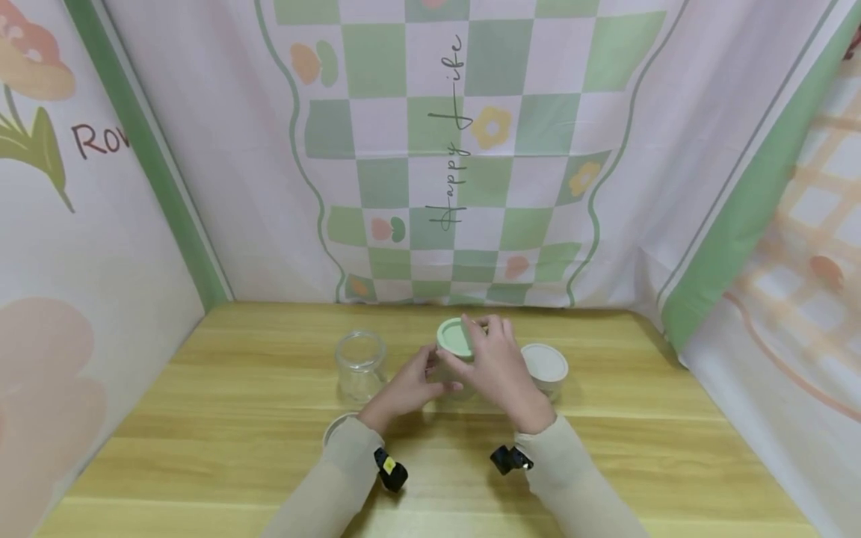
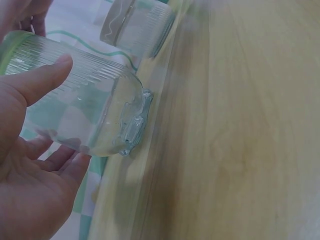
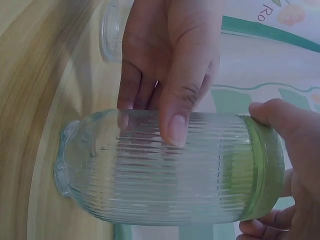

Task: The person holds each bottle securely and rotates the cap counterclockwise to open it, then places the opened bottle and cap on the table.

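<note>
A clear ribbed glass jar [image 3: 150,170] with a light green lid [image 1: 454,338] stands roughly upright between my two hands. My left hand [image 1: 410,385] grips the jar's body, its thumb on the near side and fingers round the other. On the lid's rim, the thumb and fingers of my right hand [image 1: 498,366] hold from above. The lid sits on the jar's mouth; how tightly cannot be told. Thick moulded feet [image 2: 135,125] show at the jar's base, at or just above the wooden table.
Left of the hands stands a lidless glass jar [image 1: 361,366]. A jar with a white lid [image 1: 545,362] is on the right, partly behind my right wrist. Under my left sleeve a pale round lid [image 1: 334,427] lies partly hidden. Patterned cloth [image 1: 437,149] hangs behind the table [image 1: 605,478].
</note>
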Motion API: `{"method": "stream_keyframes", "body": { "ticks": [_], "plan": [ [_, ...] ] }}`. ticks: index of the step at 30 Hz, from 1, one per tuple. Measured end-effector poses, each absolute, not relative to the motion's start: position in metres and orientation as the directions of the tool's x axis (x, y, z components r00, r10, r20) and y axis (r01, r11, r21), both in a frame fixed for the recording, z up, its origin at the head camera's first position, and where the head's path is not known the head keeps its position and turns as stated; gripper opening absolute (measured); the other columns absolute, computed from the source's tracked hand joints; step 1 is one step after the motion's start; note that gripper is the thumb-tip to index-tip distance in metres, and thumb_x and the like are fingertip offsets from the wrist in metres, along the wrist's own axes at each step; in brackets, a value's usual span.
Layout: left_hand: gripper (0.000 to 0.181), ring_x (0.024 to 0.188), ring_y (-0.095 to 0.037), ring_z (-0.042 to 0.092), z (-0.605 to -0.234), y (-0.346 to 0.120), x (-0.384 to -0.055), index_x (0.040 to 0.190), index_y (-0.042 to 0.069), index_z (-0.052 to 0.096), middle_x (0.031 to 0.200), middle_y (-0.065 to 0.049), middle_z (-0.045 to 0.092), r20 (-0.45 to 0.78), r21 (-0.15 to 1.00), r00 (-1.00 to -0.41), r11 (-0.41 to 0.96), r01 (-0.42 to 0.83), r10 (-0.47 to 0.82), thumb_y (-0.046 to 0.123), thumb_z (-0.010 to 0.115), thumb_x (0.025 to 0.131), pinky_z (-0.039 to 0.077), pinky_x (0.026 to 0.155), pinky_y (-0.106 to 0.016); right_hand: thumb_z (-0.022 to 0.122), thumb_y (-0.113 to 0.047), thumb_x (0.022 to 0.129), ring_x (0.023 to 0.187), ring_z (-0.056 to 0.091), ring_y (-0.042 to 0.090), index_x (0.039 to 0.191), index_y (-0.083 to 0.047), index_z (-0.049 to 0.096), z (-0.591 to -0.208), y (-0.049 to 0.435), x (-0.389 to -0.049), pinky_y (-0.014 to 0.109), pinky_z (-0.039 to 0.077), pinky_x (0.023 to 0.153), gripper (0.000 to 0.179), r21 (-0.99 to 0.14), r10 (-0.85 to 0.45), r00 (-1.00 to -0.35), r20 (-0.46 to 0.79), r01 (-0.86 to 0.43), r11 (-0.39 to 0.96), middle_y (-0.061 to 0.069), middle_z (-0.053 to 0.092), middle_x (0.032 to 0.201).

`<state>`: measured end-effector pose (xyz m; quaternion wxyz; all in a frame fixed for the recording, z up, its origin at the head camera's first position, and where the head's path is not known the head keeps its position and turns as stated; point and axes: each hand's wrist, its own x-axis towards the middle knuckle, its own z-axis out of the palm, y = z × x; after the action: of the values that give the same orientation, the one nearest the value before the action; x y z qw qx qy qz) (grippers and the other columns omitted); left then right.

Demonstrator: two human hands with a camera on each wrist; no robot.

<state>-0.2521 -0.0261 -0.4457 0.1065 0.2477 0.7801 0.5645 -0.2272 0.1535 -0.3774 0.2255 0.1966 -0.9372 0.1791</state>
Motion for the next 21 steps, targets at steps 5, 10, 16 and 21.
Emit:
{"method": "stream_keyframes", "body": {
  "ticks": [5,10,16,21],
  "plan": [
    [0.081,0.142,-0.028,0.036,-0.447,-0.027,-0.253,0.156,0.016,0.03,0.154,-0.006,0.04,0.107,0.936,-0.859,0.241,0.257,0.501,0.038,0.074,0.092,0.03,0.116,-0.051,0.074,-0.05,0.089,0.112,0.046,0.038,0.142,0.001,0.054,-0.376,0.157,-0.229,0.044,0.051,0.078,0.076,-0.317,-0.298,-0.845,0.443,-0.459,0.83,0.025,0.052,0.126],
    [0.081,0.141,-0.029,0.037,-0.448,-0.027,-0.253,0.156,0.014,0.031,0.152,-0.008,0.041,0.101,0.935,-0.864,0.25,0.251,0.493,0.038,0.074,0.092,0.03,0.115,-0.05,0.072,-0.053,0.089,0.117,0.043,0.036,0.145,-0.005,0.052,-0.374,0.163,-0.233,0.042,0.05,0.077,0.077,-0.417,-0.307,-0.871,0.383,-0.46,0.784,0.02,0.048,0.135],
    [0.08,0.14,-0.029,0.038,-0.448,-0.027,-0.254,0.155,0.013,0.031,0.153,-0.009,0.041,0.094,0.934,-0.867,0.259,0.247,0.489,0.036,0.074,0.092,0.031,0.115,-0.049,0.074,-0.044,0.089,0.124,0.038,0.033,0.148,-0.011,0.05,-0.373,0.171,-0.238,0.048,0.053,0.082,0.072,-0.489,-0.356,-0.873,0.334,-0.484,0.726,0.015,0.046,0.144],
    [0.079,0.139,-0.029,0.039,-0.448,-0.027,-0.254,0.155,0.012,0.031,0.152,-0.009,0.042,0.097,0.932,-0.865,0.259,0.253,0.493,0.035,0.073,0.093,0.032,0.115,-0.049,0.074,-0.03,0.087,0.124,0.038,0.031,0.15,-0.013,0.047,-0.37,0.175,-0.242,0.047,0.051,0.085,0.07,-0.557,-0.407,-0.866,0.291,-0.499,0.663,0.011,0.042,0.15]
  ]
}}
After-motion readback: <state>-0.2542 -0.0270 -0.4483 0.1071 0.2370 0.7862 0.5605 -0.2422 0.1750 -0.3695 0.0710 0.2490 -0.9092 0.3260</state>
